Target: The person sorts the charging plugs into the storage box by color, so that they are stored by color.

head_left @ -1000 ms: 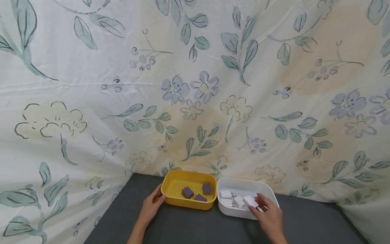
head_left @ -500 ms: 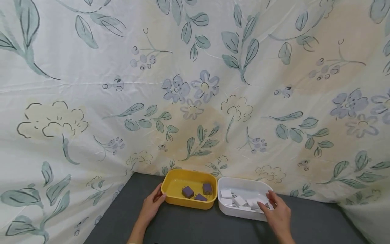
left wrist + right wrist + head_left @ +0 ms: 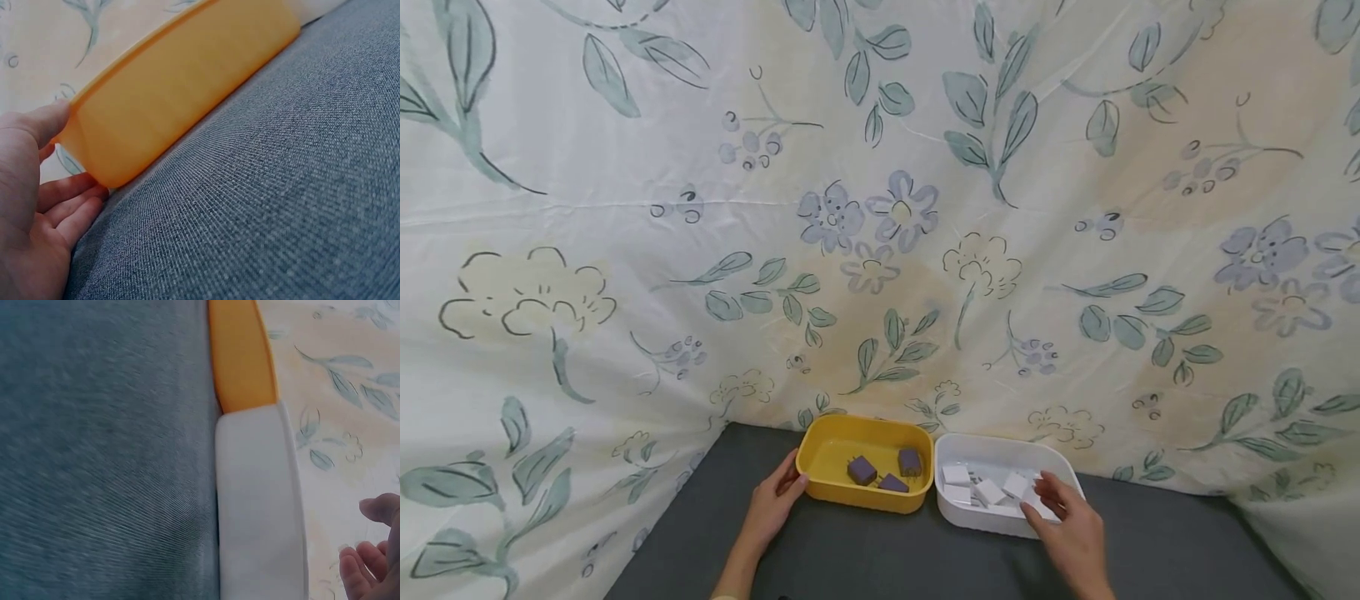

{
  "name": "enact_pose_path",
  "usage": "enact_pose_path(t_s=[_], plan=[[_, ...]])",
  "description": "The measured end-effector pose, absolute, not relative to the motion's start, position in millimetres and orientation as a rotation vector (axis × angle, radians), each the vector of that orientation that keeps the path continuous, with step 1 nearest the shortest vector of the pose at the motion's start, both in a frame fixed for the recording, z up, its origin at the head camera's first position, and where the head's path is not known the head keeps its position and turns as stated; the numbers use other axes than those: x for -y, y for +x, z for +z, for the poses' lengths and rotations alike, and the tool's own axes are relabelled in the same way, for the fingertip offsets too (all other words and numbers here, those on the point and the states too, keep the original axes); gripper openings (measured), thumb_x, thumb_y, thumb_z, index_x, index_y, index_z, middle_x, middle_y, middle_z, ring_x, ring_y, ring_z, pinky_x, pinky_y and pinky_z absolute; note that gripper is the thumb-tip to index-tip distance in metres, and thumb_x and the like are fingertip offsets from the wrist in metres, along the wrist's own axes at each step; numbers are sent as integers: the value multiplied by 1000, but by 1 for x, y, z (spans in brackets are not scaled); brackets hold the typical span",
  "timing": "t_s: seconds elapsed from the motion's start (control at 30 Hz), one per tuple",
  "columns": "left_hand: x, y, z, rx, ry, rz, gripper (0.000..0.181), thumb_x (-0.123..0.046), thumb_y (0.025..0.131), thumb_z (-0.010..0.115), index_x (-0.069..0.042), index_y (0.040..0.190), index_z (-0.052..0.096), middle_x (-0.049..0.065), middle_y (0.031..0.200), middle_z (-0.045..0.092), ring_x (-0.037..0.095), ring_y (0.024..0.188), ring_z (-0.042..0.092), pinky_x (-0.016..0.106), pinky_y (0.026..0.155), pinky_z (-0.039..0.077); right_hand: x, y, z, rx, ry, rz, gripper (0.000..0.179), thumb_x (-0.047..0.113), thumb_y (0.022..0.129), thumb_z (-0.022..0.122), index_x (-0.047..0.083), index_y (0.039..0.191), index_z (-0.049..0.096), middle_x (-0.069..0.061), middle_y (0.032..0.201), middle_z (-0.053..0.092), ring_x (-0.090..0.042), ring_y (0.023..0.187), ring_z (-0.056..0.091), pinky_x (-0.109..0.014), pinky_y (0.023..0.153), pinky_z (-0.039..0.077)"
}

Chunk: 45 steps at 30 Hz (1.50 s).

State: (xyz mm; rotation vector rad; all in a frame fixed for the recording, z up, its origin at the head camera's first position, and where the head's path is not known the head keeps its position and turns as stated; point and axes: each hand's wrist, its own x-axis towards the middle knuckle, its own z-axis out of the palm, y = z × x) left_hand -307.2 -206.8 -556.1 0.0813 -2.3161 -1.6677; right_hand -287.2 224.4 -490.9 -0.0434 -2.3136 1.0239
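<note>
In the head view, my left hand (image 3: 775, 498) grips the left end of a yellow bin (image 3: 865, 500). The left wrist view has the thumb at the rim of this yellow bin (image 3: 169, 94) and the fingers low against its corner. Inside the bin lie 3 purple plug chargers (image 3: 862, 471). Right beside it stands a white bin (image 3: 970, 518) with several white plug chargers (image 3: 989, 492) in it. Over the right end of this white bin hovers my right hand (image 3: 1071, 521), thumb and fingers apart, nothing visible between them.
Both bins sit on a dark grey cloth-covered table (image 3: 880, 558), near its back edge. Behind them hangs a floral curtain (image 3: 880, 333), which also closes off the sides.
My right hand pinched a white charger a second ago. It let the charger go into the white bin, drew right, then came back slightly left. The left hand stays put.
</note>
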Motion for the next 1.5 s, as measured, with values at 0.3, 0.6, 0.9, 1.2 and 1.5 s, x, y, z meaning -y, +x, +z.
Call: enact_pose_path(t_s=[0.3, 0.6, 0.9, 1.2, 1.5], plan=[[208, -307, -559, 2314, 70, -1665, 58, -38, 87, 61, -25, 140, 41, 4, 135, 52, 19, 118, 54, 35, 96, 46, -212, -280, -505, 2370, 158, 1019, 57, 6, 61, 84, 3, 113, 62, -6, 96, 67, -20, 86, 65, -24, 73, 56], [206, -308, -560, 2288, 65, -1678, 58, -37, 86, 62, -25, 139, 41, 4, 127, 58, 18, 114, 57, 33, 93, 48, -201, -274, -510, 2501, 185, 1052, 59, 10, 64, 83, 4, 119, 59, -4, 101, 65, -18, 90, 64, -22, 76, 55], [206, -308, -560, 2281, 64, -1675, 58, -38, 85, 63, -25, 138, 43, 2, 125, 60, 16, 112, 57, 28, 91, 49, -192, -268, -513, 2462, 239, 1090, 58, 8, 62, 84, 6, 115, 61, -2, 98, 67, -16, 87, 65, -20, 74, 54], [207, -308, -560, 2276, 41, -1661, 60, -41, 85, 62, -24, 139, 42, 3, 126, 59, 17, 113, 57, 27, 91, 49, -180, -259, -517, 2500, 379, 1278, 58, 11, 62, 84, 5, 115, 62, -4, 97, 68, -14, 88, 65, -24, 75, 55], [208, -306, -559, 2270, -14, -1674, 61, -41, 86, 62, -21, 140, 41, 9, 130, 56, 20, 116, 56, 25, 91, 48, -169, -245, -512, 2679, 746, 1373, 59, 31, 75, 75, 1, 121, 55, -12, 105, 63, -21, 91, 64, -27, 74, 55]])
